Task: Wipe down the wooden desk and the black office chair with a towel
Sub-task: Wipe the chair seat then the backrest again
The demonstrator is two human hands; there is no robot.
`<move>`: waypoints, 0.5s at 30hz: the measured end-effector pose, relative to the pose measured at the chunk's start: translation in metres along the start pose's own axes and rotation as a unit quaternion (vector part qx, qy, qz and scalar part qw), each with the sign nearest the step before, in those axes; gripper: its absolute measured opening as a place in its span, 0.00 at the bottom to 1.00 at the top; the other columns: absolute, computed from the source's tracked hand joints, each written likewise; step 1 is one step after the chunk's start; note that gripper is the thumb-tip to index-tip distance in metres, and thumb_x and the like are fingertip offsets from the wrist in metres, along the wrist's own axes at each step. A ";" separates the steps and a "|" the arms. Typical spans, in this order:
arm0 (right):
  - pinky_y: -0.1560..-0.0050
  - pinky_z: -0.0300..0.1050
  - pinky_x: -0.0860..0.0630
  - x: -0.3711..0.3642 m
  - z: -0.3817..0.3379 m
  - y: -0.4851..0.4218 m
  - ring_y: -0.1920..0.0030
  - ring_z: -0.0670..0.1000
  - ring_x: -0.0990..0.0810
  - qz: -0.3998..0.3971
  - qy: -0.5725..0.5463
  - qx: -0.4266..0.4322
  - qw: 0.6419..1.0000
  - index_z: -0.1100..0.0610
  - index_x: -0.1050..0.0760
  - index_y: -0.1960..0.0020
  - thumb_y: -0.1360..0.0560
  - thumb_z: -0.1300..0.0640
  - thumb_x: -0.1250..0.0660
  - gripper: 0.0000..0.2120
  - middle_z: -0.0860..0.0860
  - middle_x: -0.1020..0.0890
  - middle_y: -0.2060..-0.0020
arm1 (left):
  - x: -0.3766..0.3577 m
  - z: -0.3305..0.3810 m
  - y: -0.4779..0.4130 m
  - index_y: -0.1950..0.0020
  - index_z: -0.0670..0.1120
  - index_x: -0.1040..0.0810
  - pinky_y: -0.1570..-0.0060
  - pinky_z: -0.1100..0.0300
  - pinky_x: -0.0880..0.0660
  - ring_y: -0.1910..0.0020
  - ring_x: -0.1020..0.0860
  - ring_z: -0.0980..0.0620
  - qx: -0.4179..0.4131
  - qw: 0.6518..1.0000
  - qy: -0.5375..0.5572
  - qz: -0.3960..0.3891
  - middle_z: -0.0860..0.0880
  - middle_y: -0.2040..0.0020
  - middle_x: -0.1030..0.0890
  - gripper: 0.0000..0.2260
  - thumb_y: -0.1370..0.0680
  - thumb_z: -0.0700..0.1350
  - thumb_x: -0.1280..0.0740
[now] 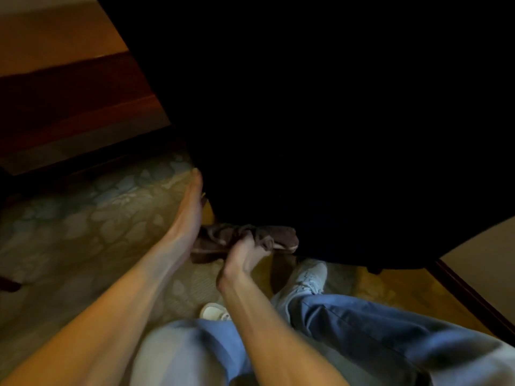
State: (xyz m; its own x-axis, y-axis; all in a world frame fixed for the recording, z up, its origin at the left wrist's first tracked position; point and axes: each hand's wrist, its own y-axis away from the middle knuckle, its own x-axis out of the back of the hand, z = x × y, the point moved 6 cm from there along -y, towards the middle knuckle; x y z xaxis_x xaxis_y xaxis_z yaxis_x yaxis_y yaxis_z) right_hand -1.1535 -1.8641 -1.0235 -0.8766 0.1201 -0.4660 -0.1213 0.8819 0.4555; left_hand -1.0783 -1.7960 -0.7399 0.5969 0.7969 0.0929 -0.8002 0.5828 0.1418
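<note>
Chair point(306, 121) step rn imo. Right grip point(245, 256) is curled tight round the bunched towel point(223, 236) at the chair's lower edge. Left grip point(186, 218) is flat, fingers straight against the chair's side, holding nothing. Next prob needs a firm swipe along that edge w/ left bracing.

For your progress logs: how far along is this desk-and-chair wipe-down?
Done: nothing visibly finished in this dim frame. In hand: the right hand grips the brown towel at the lower edge of the black office chair, the left hand flat alongside. Left: likely more chair; the desk cannot be judged here.
</note>
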 end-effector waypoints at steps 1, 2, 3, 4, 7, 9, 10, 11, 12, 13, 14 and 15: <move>0.36 0.50 0.24 -0.022 -0.140 0.092 0.43 0.50 0.19 -0.027 -0.013 0.037 0.999 0.52 0.35 0.29 0.21 0.64 0.33 0.24 0.52 0.20 0.40 | 0.001 0.003 0.001 0.28 0.56 0.27 0.40 0.69 0.31 0.38 0.24 0.63 0.002 1.000 0.026 -0.006 0.58 0.36 0.22 0.27 0.17 0.66 0.54; 0.32 0.47 0.27 -0.022 -0.188 0.122 0.42 0.49 0.21 -0.030 0.022 0.059 0.998 0.56 0.36 0.27 0.22 0.69 0.34 0.26 0.54 0.22 0.39 | 0.001 0.002 -0.001 0.34 0.57 0.25 0.44 0.70 0.31 0.43 0.24 0.65 0.014 0.999 0.037 -0.004 0.60 0.42 0.21 0.24 0.16 0.64 0.55; 0.31 0.44 0.28 -0.007 -0.218 0.130 0.41 0.46 0.22 -0.034 0.058 0.141 0.988 0.57 0.37 0.25 0.24 0.69 0.34 0.30 0.55 0.22 0.38 | 0.002 0.002 0.000 0.39 0.59 0.24 0.42 0.67 0.33 0.45 0.24 0.65 0.023 0.998 0.055 -0.005 0.61 0.44 0.21 0.23 0.15 0.63 0.56; 0.31 0.41 0.28 0.001 -0.247 0.135 0.40 0.44 0.22 -0.043 0.111 0.218 0.969 0.55 0.37 0.24 0.27 0.68 0.33 0.33 0.55 0.23 0.38 | 0.001 0.003 0.003 0.41 0.61 0.25 0.36 0.61 0.37 0.45 0.25 0.66 0.035 0.997 0.062 -0.012 0.62 0.44 0.21 0.22 0.15 0.64 0.57; 0.34 0.52 0.27 0.001 -0.329 0.156 0.35 0.55 0.24 -0.093 0.211 0.462 0.856 0.51 0.32 0.30 0.30 0.66 0.30 0.31 0.60 0.26 0.38 | 0.000 -0.003 0.009 0.40 0.65 0.26 0.33 0.54 0.41 0.47 0.25 0.72 0.030 0.996 0.077 -0.027 0.67 0.43 0.22 0.22 0.16 0.66 0.58; 0.38 0.62 0.27 -0.020 -0.377 0.182 0.36 0.63 0.27 -0.102 0.258 0.651 0.706 0.56 0.30 0.33 0.26 0.59 0.30 0.22 0.65 0.29 0.38 | 0.001 -0.003 0.014 0.40 0.63 0.25 0.41 0.61 0.36 0.54 0.23 0.75 0.036 0.994 0.105 -0.024 0.68 0.48 0.20 0.24 0.16 0.66 0.58; 0.40 0.63 0.28 -0.033 -0.392 0.191 0.37 0.62 0.27 -0.087 0.278 0.717 0.634 0.55 0.29 0.33 0.22 0.52 0.31 0.20 0.62 0.30 0.37 | 0.002 -0.002 0.015 0.40 0.61 0.24 0.48 0.65 0.34 0.57 0.22 0.76 0.037 0.993 0.111 -0.022 0.67 0.49 0.19 0.24 0.16 0.65 0.58; 0.40 0.63 0.29 -0.046 -0.400 0.190 0.37 0.60 0.27 -0.054 0.310 0.755 0.575 0.52 0.28 0.32 0.21 0.47 0.32 0.20 0.58 0.30 0.37 | 0.002 0.000 0.014 0.39 0.60 0.24 0.53 0.68 0.33 0.57 0.21 0.76 0.033 0.993 0.112 -0.019 0.66 0.50 0.18 0.25 0.16 0.64 0.58; 0.41 0.63 0.31 -0.059 -0.402 0.190 0.38 0.60 0.28 -0.019 0.347 0.772 0.532 0.49 0.28 0.32 0.20 0.44 0.33 0.19 0.56 0.30 0.36 | -0.001 0.005 0.015 0.39 0.59 0.23 0.55 0.70 0.31 0.56 0.21 0.75 0.025 0.994 0.103 -0.024 0.65 0.50 0.18 0.25 0.15 0.64 0.58; 0.40 0.62 0.33 -0.070 -0.394 0.186 0.38 0.59 0.29 0.003 0.382 0.782 0.493 0.46 0.27 0.31 0.21 0.44 0.33 0.19 0.54 0.31 0.36 | -0.001 0.004 0.014 0.39 0.59 0.22 0.53 0.71 0.29 0.53 0.20 0.74 0.018 0.995 0.095 -0.027 0.65 0.49 0.17 0.25 0.15 0.64 0.57; 0.40 0.61 0.35 -0.076 -0.382 0.182 0.39 0.59 0.30 0.009 0.408 0.788 0.461 0.45 0.27 0.31 0.21 0.45 0.33 0.19 0.54 0.31 0.35 | -0.001 0.001 0.012 0.39 0.60 0.21 0.49 0.71 0.28 0.49 0.20 0.71 0.011 0.996 0.087 -0.024 0.64 0.47 0.16 0.26 0.15 0.64 0.57; 0.40 0.59 0.36 -0.077 -0.361 0.172 0.39 0.59 0.31 -0.002 0.430 0.792 0.433 0.44 0.27 0.32 0.21 0.46 0.34 0.18 0.55 0.31 0.35 | 0.002 -0.001 0.009 0.39 0.59 0.20 0.43 0.68 0.28 0.45 0.20 0.68 0.009 0.996 0.088 -0.020 0.62 0.45 0.15 0.26 0.15 0.64 0.57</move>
State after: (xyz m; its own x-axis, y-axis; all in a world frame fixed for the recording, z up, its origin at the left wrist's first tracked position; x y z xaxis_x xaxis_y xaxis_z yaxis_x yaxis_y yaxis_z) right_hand -1.2748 -1.8858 -0.6351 -0.8101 0.5032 0.3011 -0.2490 0.1697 -0.9535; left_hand -1.0841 -1.7895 -0.7390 0.6068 0.7901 -0.0870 -0.7743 0.6123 0.1597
